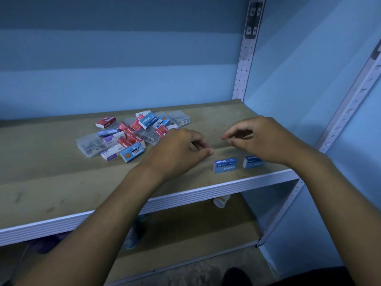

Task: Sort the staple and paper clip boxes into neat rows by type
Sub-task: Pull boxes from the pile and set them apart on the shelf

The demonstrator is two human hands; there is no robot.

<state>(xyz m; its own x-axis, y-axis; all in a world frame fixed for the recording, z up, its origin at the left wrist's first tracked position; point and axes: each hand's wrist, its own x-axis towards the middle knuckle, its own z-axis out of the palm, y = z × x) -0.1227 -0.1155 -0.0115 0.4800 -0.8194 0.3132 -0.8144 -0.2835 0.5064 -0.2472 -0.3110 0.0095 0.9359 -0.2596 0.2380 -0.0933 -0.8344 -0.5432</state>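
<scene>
1. Blue staple boxes are stood on edge near the front lip of the shelf (61, 182): one blue box (225, 165) in plain sight and a second blue box (253, 162) just beside it, partly covered by the right wrist. These two are judged to be the start of a row of one type, kept well apart from the unsorted heap.

2. A jumbled pile (132, 135) is left further back and to the left, where red, blue and purple-and-white boxes are mixed with clear plastic cases (90, 144) that seem to hold metal clips. Most of the sorting is judged to be undone.

3. The left hand (177, 150) is held low between the pile and the row, palm down, fingers loosely curled. Nothing is seen in it, and its fingertips lie near the shelf surface; whether they touch cannot be told.

4. The right hand (255, 137) is raised just above and behind the row, wrist bent, fingers hanging relaxed with thumb and forefinger close but pinching nothing.

5. Both forearms are reached forward over the shelf edge. A reach toward the pile for another blue box is judged the likely next need.
</scene>
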